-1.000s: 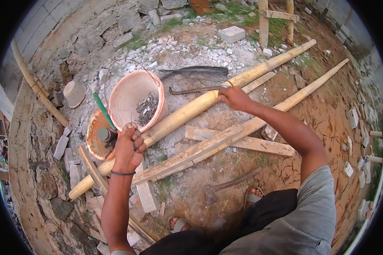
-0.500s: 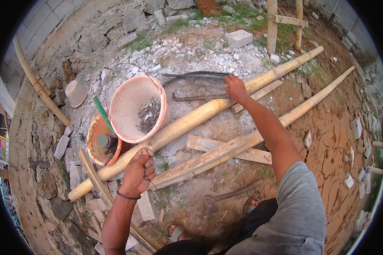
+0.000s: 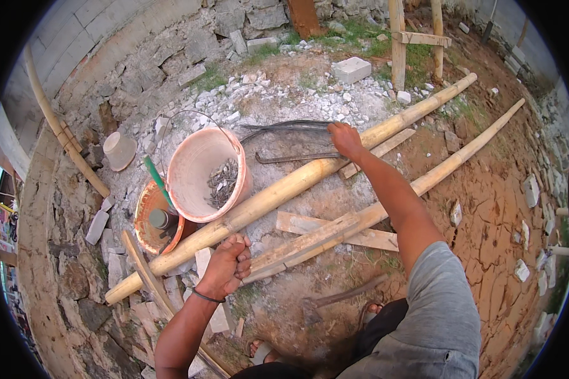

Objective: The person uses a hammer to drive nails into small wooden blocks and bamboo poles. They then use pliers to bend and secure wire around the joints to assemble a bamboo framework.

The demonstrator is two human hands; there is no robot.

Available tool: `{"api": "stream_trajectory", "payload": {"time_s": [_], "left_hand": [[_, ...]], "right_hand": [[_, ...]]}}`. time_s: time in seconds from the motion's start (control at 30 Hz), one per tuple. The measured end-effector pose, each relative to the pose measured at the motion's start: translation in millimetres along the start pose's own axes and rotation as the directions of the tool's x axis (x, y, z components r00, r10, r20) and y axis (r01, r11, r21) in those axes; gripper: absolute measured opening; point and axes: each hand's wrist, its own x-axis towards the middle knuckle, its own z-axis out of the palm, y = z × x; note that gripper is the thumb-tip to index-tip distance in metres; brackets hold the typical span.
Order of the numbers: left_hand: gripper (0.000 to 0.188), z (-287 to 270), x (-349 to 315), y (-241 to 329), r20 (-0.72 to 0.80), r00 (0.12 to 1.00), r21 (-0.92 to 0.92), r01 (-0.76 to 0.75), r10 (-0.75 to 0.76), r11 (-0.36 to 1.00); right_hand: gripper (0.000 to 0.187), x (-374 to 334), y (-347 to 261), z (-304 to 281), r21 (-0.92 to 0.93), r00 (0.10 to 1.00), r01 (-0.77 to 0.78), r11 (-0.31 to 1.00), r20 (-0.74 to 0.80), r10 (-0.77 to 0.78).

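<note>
My right hand (image 3: 346, 140) is closed around one end of a bundle of thin dark tie wires (image 3: 291, 127), which stretches left toward the bucket just above the ground. Below the bundle, a dark bent metal bar (image 3: 291, 157) lies by the thick bamboo pole (image 3: 284, 192). Closer to me, my left hand (image 3: 227, 265) has its fingers curled into a fist in front of that pole; whatever they may hold is hidden. A pale pink bucket (image 3: 199, 148) leans over beside the pole with several nails or short metal pieces (image 3: 222, 183) inside.
An orange bucket (image 3: 142, 234) containing a green-handled tool (image 3: 158, 180) stands behind the pole's left part. A second bamboo pole (image 3: 436, 167) crosses a flat board (image 3: 373, 239). A hammer-like tool (image 3: 344, 292) lies near my feet. White rubble (image 3: 284, 91) covers the far ground.
My left fist has shifted right and slightly down. My right hand, still on the wires, has come a little left and nearer. The whole view has tilted slightly.
</note>
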Motion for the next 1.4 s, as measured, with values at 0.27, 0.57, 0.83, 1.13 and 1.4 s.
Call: {"api": "stream_trajectory", "payload": {"time_s": [0.27,0.57,0.83,1.13,1.4], "left_hand": [[0.005,-0.3,-20.4,-8.8,0.016,0.999,0.021,0.028,-0.028,0.999],[0.005,-8.7,-25.7,-22.1,-0.027,0.999,0.028,0.041,-0.041,0.999],[0.003,6.9,-20.1,-24.2,0.036,0.999,0.045,0.038,-0.040,0.998],[0.005,9.1,-23.4,-27.9,0.066,0.996,0.059,0.054,-0.058,0.997],[0.006,11.4,-31.7,-28.6,0.078,0.995,0.081,0.053,-0.059,0.995]], "right_hand": [[0.023,16.2,7.4,24.2,0.181,0.921,-0.365,0.913,0.213,0.326],[0.016,19.9,-0.2,2.0,-0.033,0.923,-0.376,0.926,0.072,0.377],[0.018,9.7,7.3,-13.0,-0.129,0.966,-0.257,0.958,-0.040,0.254],[0.047,9.7,40.0,-0.3,0.548,0.689,-0.721,0.424,0.627,0.363],[0.047,1.0,55.9,36.2,0.381,0.815,-0.568,0.729,0.382,0.436]]}}
